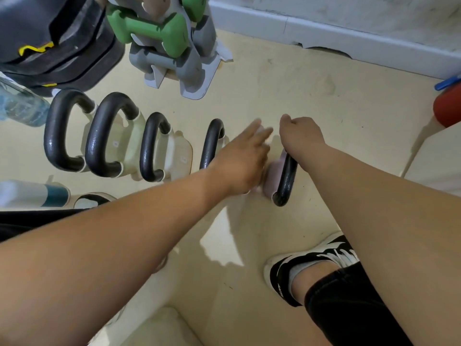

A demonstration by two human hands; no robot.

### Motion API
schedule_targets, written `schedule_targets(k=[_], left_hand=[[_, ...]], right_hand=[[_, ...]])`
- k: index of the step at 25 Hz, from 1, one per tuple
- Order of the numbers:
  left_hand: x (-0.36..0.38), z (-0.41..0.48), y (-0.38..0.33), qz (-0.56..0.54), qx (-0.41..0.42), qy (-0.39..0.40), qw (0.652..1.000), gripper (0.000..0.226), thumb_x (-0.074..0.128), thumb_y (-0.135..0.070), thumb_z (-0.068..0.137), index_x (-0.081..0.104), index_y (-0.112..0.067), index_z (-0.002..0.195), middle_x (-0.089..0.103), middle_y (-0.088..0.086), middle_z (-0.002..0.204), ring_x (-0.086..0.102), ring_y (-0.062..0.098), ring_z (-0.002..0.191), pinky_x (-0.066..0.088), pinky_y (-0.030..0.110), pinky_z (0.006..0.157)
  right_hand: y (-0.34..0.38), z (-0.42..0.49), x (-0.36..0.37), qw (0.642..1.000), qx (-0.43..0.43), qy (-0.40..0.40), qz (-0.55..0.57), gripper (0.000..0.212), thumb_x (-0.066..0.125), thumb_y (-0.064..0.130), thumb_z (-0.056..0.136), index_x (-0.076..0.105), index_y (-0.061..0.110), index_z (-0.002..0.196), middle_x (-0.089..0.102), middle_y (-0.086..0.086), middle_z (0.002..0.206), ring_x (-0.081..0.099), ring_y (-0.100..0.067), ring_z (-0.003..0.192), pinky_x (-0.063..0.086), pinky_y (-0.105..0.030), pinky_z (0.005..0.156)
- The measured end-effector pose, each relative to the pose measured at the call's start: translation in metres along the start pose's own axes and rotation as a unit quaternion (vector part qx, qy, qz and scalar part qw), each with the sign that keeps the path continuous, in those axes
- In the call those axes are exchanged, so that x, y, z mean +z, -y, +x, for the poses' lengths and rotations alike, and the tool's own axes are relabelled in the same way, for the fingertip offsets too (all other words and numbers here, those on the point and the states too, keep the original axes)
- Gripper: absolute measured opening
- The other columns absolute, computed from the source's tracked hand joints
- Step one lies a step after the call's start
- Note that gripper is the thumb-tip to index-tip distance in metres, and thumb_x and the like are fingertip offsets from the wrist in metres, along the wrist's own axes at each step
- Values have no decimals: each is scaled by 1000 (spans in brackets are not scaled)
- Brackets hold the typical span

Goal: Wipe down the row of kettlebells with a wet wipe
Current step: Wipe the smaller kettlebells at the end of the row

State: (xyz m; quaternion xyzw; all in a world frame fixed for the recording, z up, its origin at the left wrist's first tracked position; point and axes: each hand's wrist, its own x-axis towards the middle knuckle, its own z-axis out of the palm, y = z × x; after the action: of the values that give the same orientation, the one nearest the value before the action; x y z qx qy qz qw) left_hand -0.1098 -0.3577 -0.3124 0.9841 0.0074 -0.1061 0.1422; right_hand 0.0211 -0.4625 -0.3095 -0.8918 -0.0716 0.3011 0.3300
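At the right end of the floor's row of 5 kettlebells (104, 136), the right hand (300, 136) curls tight round the black handle (287, 181) of the pink kettlebell (274, 176), probably to steady it. The left hand (239, 161) reaches across with its arm outstretched. Its fingers are nearly straight and blurred, pressing what seems to be a pale wipe (264, 132) to the kettlebell's side.

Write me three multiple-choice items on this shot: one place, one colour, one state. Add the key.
1. The green dumbbell sits: A) on the rack B) beside the shoe C) in a hand.
2. The body of the rightmost kettlebell is: A) cream B) blue C) pink.
3. The right hand: A) lies flat on the floor B) grips the black handle C) holds a bottle.
Key: 1 A, it lies in the rack's cradle; 2 C, pink shows beside the handle; 3 B, it is curled over the handle's top.
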Motion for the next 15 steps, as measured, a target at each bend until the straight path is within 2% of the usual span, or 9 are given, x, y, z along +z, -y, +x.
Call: schedule_targets(k=[2, 3, 5, 7, 10, 12, 13, 14, 15], left_hand=[[-5, 25, -11, -140, -152, 3, 978, 40, 54, -5, 92, 56, -7, 132, 15, 7, 167, 13, 25, 154, 26, 42, 119], [-2, 26, -25, -199, -215, -26, 956, 49, 53, -10, 93, 48, -12, 141, 13, 4, 167, 20, 23, 152, 32, 41, 116], [1, 4, -53, -294, -264, -107, 912, 55, 46, -36, 94, 40, -29, 147, 41, 2, 150, 48, 23, 130, 46, 38, 99], [8, -25, -76, -463, -300, -209, 807, 43, 43, -48, 95, 44, -46, 139, 54, -10, 131, 56, 9, 115, 46, 20, 95], [20, -51, -80, -460, -337, -237, 787, 40, 32, -32, 107, 43, -38, 145, 55, -16, 137, 53, -1, 121, 41, 15, 101], [18, -35, -58, -545, -376, -189, 725, 33, 30, -22, 106, 58, -21, 124, 68, -7, 105, 65, -1, 94, 50, 17, 76], [12, -21, -46, -609, -387, -132, 680, 27, 32, -16, 103, 59, -11, 104, 65, 1, 86, 66, 10, 77, 49, 23, 63], [2, -9, -33, -664, -399, -85, 626, 21, 37, -14, 98, 55, -7, 90, 59, 5, 77, 63, 20, 70, 48, 25, 60], [-10, 1, -27, -691, -439, -51, 572, 17, 43, -16, 94, 55, -10, 84, 58, 1, 78, 60, 20, 72, 50, 25, 68]], right_hand=[[-6, -2, -2, 998, 36, 3, 46, 45, 36, 38, 99, 48, 13, 64, 54, -5, 69, 50, -26, 67, 39, -30, 65], [-6, -2, -3, 996, 58, 5, 70, 42, 37, 38, 97, 51, 12, 67, 60, -7, 76, 52, -28, 72, 41, -30, 70], [-6, -1, -3, 989, 102, 8, 111, 37, 38, 37, 94, 55, 11, 75, 67, -8, 90, 54, -27, 74, 41, -30, 70], [-5, 0, -3, 982, 123, 9, 142, 32, 40, 36, 93, 58, 11, 85, 64, -5, 92, 51, -24, 69, 39, -28, 65], [-5, 3, -1, 977, 137, 8, 164, 34, 41, 32, 90, 64, 9, 99, 66, -3, 98, 53, -22, 72, 39, -28, 65], [-6, 2, -2, 970, 156, 7, 185, 38, 43, 26, 87, 67, 7, 110, 65, -4, 99, 52, -23, 73, 39, -28, 67], [-7, 1, -4, 964, 171, 7, 203, 40, 44, 23, 84, 66, 5, 112, 62, -4, 97, 51, -25, 75, 39, -30, 68], [-9, 1, -7, 956, 184, 6, 229, 41, 46, 22, 81, 66, 4, 112, 60, -6, 95, 51, -26, 76, 40, -31, 70], [-11, -1, -9, 947, 193, 4, 258, 41, 47, 21, 78, 66, 5, 109, 60, -7, 93, 53, -26, 77, 44, -32, 73]])
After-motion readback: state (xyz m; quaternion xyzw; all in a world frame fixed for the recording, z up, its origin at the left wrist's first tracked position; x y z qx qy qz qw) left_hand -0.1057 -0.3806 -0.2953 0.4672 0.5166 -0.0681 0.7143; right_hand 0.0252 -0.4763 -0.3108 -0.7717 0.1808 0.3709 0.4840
